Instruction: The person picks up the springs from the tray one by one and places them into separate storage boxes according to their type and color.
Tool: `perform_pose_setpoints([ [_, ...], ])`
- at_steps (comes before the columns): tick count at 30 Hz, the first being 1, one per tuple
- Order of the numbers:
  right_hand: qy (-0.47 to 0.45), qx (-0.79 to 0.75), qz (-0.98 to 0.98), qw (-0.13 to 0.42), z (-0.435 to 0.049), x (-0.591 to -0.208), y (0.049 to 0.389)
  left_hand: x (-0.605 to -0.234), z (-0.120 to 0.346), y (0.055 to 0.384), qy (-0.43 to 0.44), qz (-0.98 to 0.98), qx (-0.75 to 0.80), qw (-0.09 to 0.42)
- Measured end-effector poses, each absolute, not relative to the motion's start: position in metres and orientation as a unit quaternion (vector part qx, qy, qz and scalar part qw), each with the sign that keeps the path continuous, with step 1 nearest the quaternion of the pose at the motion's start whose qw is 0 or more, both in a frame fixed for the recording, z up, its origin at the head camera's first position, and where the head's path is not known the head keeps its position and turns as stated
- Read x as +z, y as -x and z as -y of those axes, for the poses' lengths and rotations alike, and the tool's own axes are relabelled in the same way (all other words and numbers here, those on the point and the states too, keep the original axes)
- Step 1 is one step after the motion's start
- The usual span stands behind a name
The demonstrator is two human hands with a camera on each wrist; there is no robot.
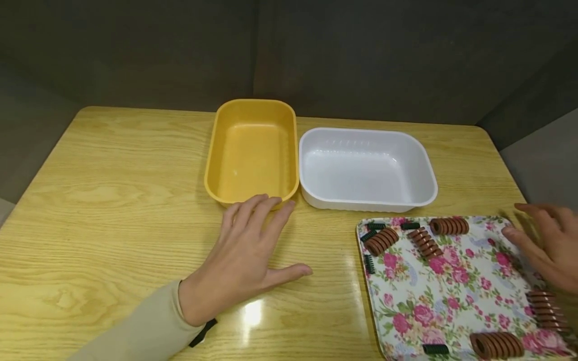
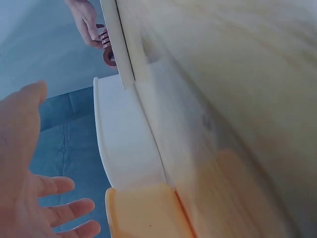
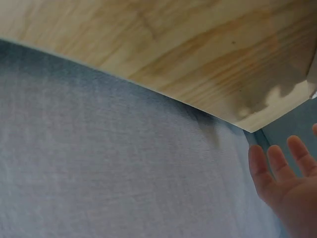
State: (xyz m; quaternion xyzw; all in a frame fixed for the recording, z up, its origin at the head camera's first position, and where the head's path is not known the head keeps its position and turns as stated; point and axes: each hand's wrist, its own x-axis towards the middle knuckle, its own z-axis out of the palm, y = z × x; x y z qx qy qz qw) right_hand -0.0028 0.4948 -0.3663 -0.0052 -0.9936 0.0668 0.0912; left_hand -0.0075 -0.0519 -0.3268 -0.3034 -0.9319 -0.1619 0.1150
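Observation:
My left hand point(image 1: 244, 250) hovers by the near end of a yellow plastic basin point(image 1: 253, 160), fingers spread and holding nothing. At the right, my right hand point(image 1: 553, 245) is over the right edge of a floral tray point(image 1: 469, 281), its fingers extended and nothing seen in its grasp. Several brown spiral coils lie on the tray, one point(image 1: 381, 241) at its far left corner and another point(image 1: 548, 311) just nearer than the right hand. Smaller black coils point(image 1: 410, 226) are scattered along its edges. The right wrist view shows the right hand's fingers point(image 3: 282, 166) parted.
A white plastic basin point(image 1: 361, 173) stands beside the yellow one, behind the tray. All rest on a light wooden table point(image 1: 113, 210). A dark curtain-like backdrop point(image 1: 271, 55) rises behind the table's far edge.

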Motion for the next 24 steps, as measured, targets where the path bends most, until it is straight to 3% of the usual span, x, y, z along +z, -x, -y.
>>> perform_pose_setpoints([
  [8,0.027,0.030,0.998,0.053,-0.499,-0.372,0.000,-0.328,0.045,0.011,0.320,0.926,-0.156,0.128],
  [24,-0.034,-0.020,0.996,0.082,-0.500,-0.381,0.003,-0.328,0.029,0.009,0.338,0.919,-0.138,0.150],
])
